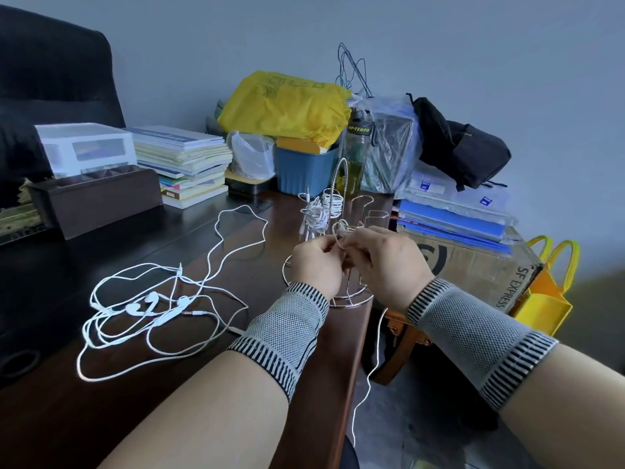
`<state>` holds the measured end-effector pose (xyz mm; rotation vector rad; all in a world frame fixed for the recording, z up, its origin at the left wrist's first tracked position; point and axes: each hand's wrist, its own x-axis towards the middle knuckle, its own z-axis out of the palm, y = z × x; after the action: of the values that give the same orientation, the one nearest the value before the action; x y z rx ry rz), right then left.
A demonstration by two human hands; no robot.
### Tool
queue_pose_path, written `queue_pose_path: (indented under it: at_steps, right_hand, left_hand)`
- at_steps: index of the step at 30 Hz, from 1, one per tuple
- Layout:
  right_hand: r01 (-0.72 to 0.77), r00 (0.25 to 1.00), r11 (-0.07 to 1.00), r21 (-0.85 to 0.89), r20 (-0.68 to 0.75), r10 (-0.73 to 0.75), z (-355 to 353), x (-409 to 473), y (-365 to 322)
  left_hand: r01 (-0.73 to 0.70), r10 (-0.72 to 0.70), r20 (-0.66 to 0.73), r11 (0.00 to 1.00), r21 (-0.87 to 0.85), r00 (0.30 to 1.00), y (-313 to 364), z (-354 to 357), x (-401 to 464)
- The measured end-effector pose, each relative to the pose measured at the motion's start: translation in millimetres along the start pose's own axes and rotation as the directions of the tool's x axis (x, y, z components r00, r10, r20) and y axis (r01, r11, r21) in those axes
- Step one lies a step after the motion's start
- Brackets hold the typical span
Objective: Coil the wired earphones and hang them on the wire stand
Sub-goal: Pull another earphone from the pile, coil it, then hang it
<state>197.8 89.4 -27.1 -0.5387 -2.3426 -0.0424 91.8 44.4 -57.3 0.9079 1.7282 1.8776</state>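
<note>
Left hand [316,265]: fingers curled, pinching a white earphone cord [341,236] in front of the wire stand [341,299].
Right hand [389,262]: fingers curled on the same cord, a small loop held between both hands; its tail hangs down past the counter [101,418] edge.
Wire stand: at the counter's right edge, coiled earphones [319,211] already hanging on it.
Loose earphones [148,308]: tangled on the counter, left of the hands (several sets, count unclear).
Wrists: grey knit wristbands [287,330].
</note>
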Motion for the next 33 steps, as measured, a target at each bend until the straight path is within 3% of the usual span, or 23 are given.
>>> queue_pose_path:
  at_steps: [3,5,12,15,17,19,21,22,24,26,29,33]
  right_hand:
    - [-0.348,0.937,0.915,0.201,0.096,0.336,-2,1,5]
    - [-0.501,0.865,0.807,0.312,0.183,0.467,-4,5,6]
    - [-0.756,0.653,0.59,0.284,0.395,0.647,-21,22,8]
    - [-0.777,0.629,0.558,0.292,0.405,0.663,-23,22,6]
    - [-0.716,0.694,0.652,0.249,0.352,0.628,-21,20,2]
    - [-0.535,0.839,0.838,0.111,0.188,0.511,-18,16,-6]
    - [-0.251,0.967,0.967,-0.045,-0.041,0.25,-13,12,-14]
    - [-0.125,0.987,0.984,-0.124,-0.115,0.111,-10,11,-16]
    - [0.004,0.985,0.962,-0.274,-0.163,-0.051,-6,11,-18]
    - [0.065,0.987,0.928,-0.367,-0.113,-0.113,-3,13,-20]
    - [0.144,0.987,0.899,-0.415,-0.01,-0.163,-2,13,-19]
    - [0.187,0.982,0.893,-0.409,0.05,-0.183,-2,13,-19]
  left_hand:
    - [-0.015,0.015,0.026,1.0,-0.016,1.0,-4,-1,-1]
    - [-0.007,0.008,0.043,1.0,-0.027,0.999,-5,0,0]
    - [0.041,-0.037,0.056,0.996,-0.08,0.998,0,1,-2]
    - [0.028,-0.025,0.059,0.998,-0.055,0.998,1,1,-2]
    - [0.022,-0.02,0.049,0.999,-0.035,0.999,2,2,-4]
    - [0.049,-0.044,0.061,0.995,-0.084,0.997,6,2,-6]
    - [0.058,-0.052,0.051,0.993,-0.107,0.997,8,3,-7]
    - [0.049,-0.045,0.043,0.994,-0.097,0.998,8,3,-7]
    - [0.026,-0.024,0.036,0.997,-0.069,0.999,4,5,-4]
    - [0.039,-0.035,0.055,0.997,-0.068,0.998,0,6,-2]
    - [0.119,-0.105,0.082,0.975,-0.189,0.991,2,7,0]
    - [0.091,-0.084,0.057,0.988,-0.128,0.995,7,3,3]
